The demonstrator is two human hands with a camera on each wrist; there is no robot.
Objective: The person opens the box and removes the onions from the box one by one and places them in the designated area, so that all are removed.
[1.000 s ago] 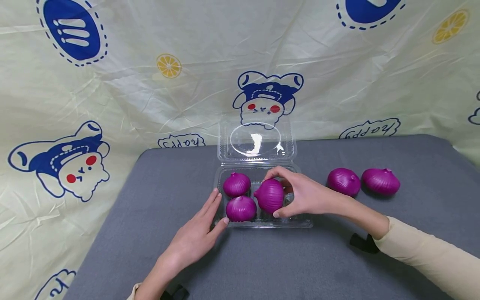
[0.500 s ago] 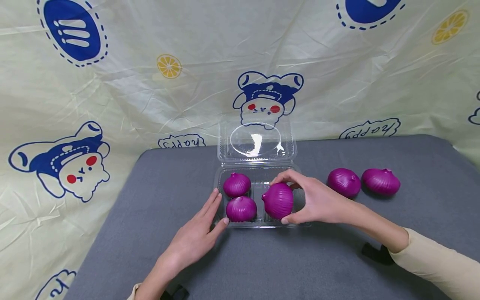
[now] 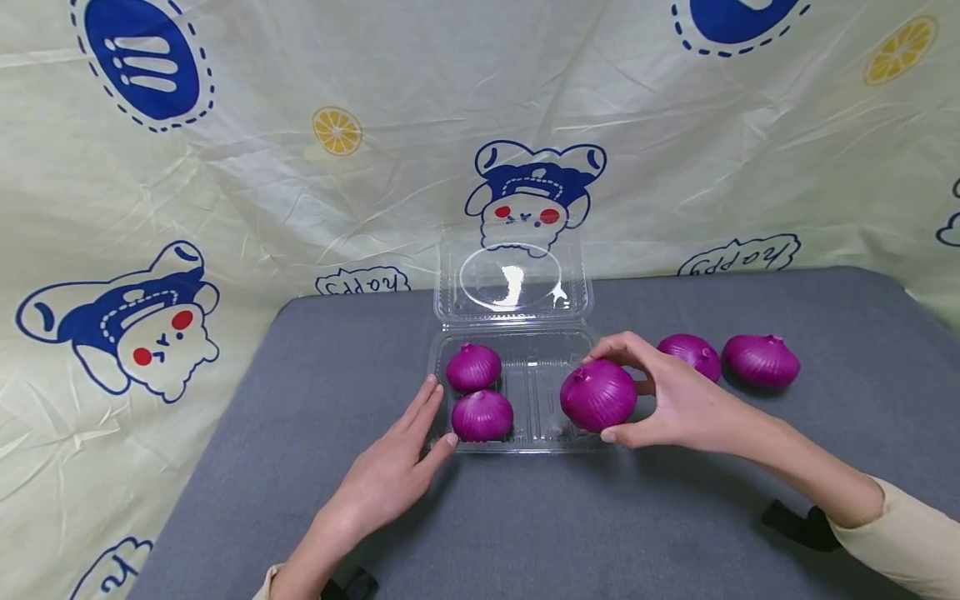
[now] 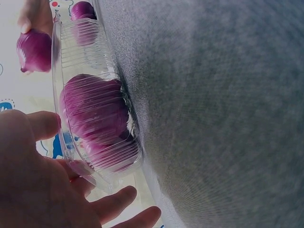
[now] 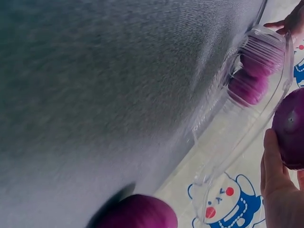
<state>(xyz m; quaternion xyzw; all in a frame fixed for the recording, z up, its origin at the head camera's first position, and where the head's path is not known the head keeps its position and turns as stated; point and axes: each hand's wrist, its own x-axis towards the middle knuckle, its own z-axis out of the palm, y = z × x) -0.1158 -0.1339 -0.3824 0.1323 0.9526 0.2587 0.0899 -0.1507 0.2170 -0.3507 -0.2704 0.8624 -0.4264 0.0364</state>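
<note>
A purple onion [image 3: 598,396] is pinched between the thumb and fingers of my right hand [image 3: 675,404], held above the right side of a clear plastic clamshell box [image 3: 534,442]. In the right wrist view that onion [image 5: 290,128] shows at the right edge, higher than the box rim. Two more onions, one behind the other [image 3: 474,368] [image 3: 482,416], sit in the left side of the box. My left hand [image 3: 390,467] has its fingers extended against the box's left front corner. The left wrist view shows that hand's thumb [image 4: 45,124] touching the rim.
Two further onions [image 3: 762,362] [image 3: 690,355] lie on the grey cloth-covered table [image 3: 525,533] right of the box, one partly behind my right hand. The box's lid [image 3: 513,279] stands raised at the back, near a printed curtain [image 3: 262,208].
My right hand has carried its onion rightward, away from the two onions in the box and toward the box's right edge. The left hand has stayed in place.
</note>
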